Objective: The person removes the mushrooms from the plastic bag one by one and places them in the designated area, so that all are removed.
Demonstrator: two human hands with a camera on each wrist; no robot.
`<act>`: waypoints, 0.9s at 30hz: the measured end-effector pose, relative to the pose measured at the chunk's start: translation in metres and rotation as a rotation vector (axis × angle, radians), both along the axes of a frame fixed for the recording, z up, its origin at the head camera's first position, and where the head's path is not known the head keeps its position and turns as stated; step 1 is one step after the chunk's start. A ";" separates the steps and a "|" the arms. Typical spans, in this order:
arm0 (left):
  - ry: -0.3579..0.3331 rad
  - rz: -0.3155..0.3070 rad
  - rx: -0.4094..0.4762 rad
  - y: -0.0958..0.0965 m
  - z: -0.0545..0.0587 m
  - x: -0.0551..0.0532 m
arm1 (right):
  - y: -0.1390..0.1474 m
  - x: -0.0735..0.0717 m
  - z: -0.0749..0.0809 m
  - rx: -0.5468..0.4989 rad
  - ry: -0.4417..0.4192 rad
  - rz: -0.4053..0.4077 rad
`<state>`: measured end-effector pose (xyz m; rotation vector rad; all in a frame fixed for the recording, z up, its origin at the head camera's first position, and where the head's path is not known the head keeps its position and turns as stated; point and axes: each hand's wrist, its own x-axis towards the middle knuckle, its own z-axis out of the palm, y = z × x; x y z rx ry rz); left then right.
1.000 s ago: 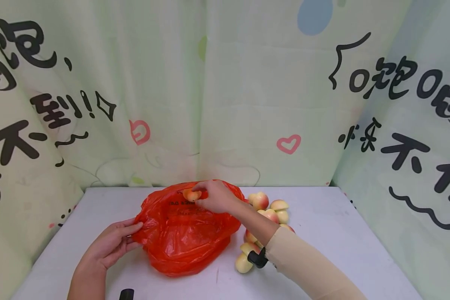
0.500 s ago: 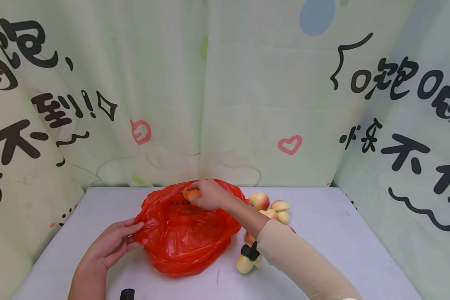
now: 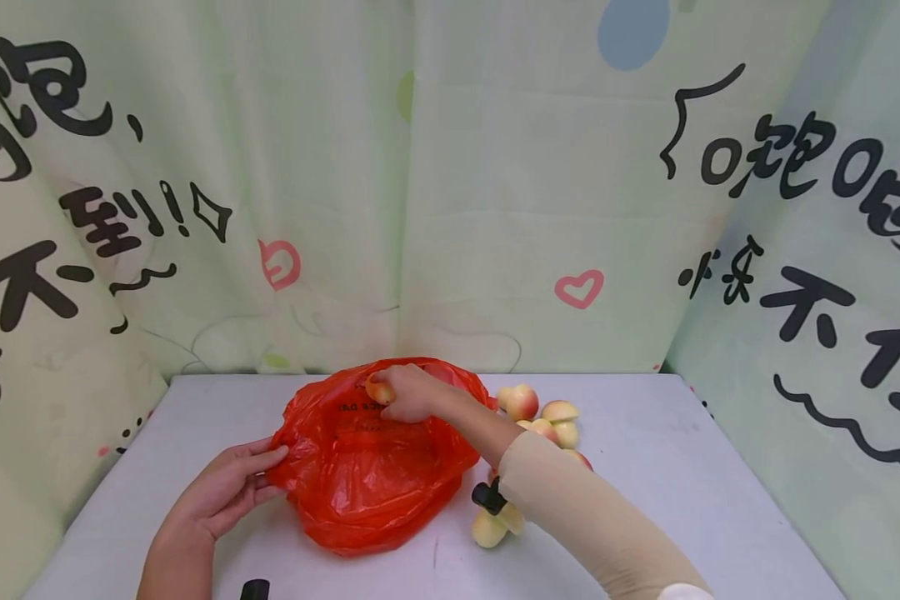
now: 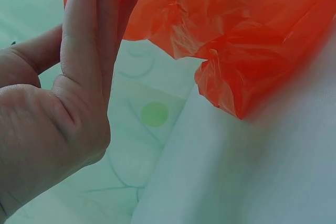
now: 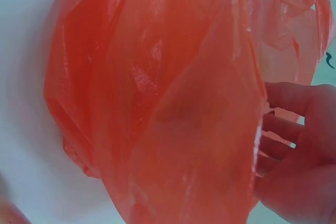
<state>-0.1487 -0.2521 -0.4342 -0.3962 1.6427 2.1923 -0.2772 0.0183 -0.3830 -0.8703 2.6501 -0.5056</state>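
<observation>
A red plastic bag (image 3: pixel 375 475) stands slumped on the table with its mouth spread towards me. My left hand (image 3: pixel 228 487) pinches its left edge between thumb and fingers; in the left wrist view the fingers (image 4: pixel 86 40) reach up along the crinkled film. Inside the bag's mouth, near the far rim, my right hand (image 3: pixel 412 393) grips a peach-coloured piece of fruit (image 3: pixel 378 390) by its side. In the right wrist view the near film hides the fruit, and the right hand (image 5: pixel 302 150) shows only partly beside the bag's edge.
Right of the bag lie several pale yellow and red fruit pieces (image 3: pixel 521 402), partly behind the right forearm. Nearest me are more pale pieces (image 3: pixel 489 529) by the black wrist strap (image 3: pixel 487 497). A printed curtain (image 3: pixel 480 208) rises behind the white table (image 3: pixel 645 500).
My right hand has shifted a little left and deeper into the bag's mouth with the fruit, its forearm following. The left hand keeps its hold on the edge.
</observation>
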 end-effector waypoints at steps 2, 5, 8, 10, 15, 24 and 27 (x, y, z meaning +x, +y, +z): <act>0.000 -0.001 -0.002 0.000 -0.001 0.000 | -0.002 -0.001 -0.002 -0.002 0.007 0.005; 0.000 -0.001 -0.007 -0.001 -0.001 0.000 | -0.006 -0.003 -0.003 0.015 0.021 0.009; 0.002 -0.003 -0.010 0.000 0.000 0.000 | -0.010 -0.004 -0.005 0.043 0.023 -0.006; 0.004 -0.005 -0.009 0.000 0.000 0.000 | -0.012 -0.006 -0.007 0.053 0.016 -0.019; 0.020 -0.019 0.002 -0.001 0.001 -0.001 | -0.016 -0.012 -0.013 0.052 0.035 -0.027; 0.040 -0.020 -0.006 0.000 0.001 -0.001 | -0.022 -0.024 -0.019 0.061 0.063 -0.040; 0.036 -0.013 -0.004 0.000 0.001 -0.002 | -0.023 -0.026 -0.021 0.057 0.064 -0.054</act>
